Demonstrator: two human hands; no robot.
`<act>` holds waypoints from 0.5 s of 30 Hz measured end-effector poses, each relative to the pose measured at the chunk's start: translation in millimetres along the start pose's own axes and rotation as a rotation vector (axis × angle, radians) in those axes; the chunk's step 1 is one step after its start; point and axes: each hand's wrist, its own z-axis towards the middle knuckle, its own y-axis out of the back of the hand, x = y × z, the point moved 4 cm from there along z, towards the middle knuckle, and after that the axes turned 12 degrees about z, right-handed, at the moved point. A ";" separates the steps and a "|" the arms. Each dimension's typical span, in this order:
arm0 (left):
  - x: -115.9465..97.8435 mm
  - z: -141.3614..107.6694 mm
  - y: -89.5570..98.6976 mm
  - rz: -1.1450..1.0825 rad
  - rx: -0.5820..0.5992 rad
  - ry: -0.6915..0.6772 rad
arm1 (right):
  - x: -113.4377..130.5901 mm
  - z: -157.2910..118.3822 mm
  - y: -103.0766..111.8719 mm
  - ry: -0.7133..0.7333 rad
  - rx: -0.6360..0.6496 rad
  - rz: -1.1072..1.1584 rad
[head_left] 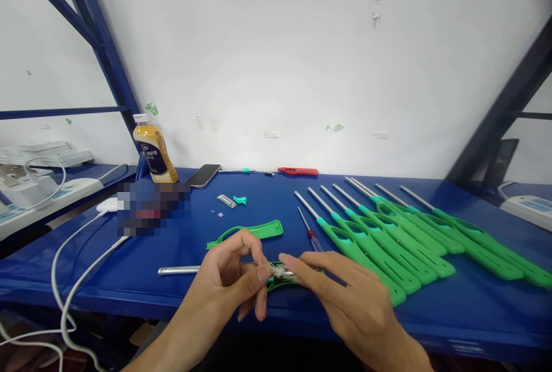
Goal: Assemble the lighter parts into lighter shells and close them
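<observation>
So the setup on this blue workbench top (431,314) looks pretty deliberate. The finished green plastic long-neck lighters (388,234) are fanned out in a neat row toward the right side, metal nozzles all pointing at the back edge, so they stay sorted and out of the way. A loose green plastic shell half (259,231) sits just behind the hands, close enough to grab, and a small red-handled screwdriver (311,235) lies between it and the row.

Near the front edge, both hands meet over an open green lighter body (280,281) lying flat on the bench, its silver metal tube (177,270) sticking out to the left. The left hand (228,280) is curled, thumb and forefinger pinched on a small clear and metal insert (279,271) at the body's middle. The right hand (345,297) is half open, forefinger stretched out to touch the same insert; I can't tell if it actually grips anything.

At the back-left corner there's a yellow drink bottle (154,154) and a dark phone (203,175).
</observation>
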 end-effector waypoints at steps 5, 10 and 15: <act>1.9 -2.3 -0.7 -0.001 -0.006 -0.019 | 2.1 0.5 -0.1 0.043 -0.006 -0.053; 2.7 -3.1 0.8 0.011 -0.023 -0.001 | 1.5 0.0 -4.7 0.037 0.017 -0.113; 4.7 -4.4 -1.2 0.018 -0.040 0.052 | 1.5 -0.7 -7.5 0.036 0.017 -0.132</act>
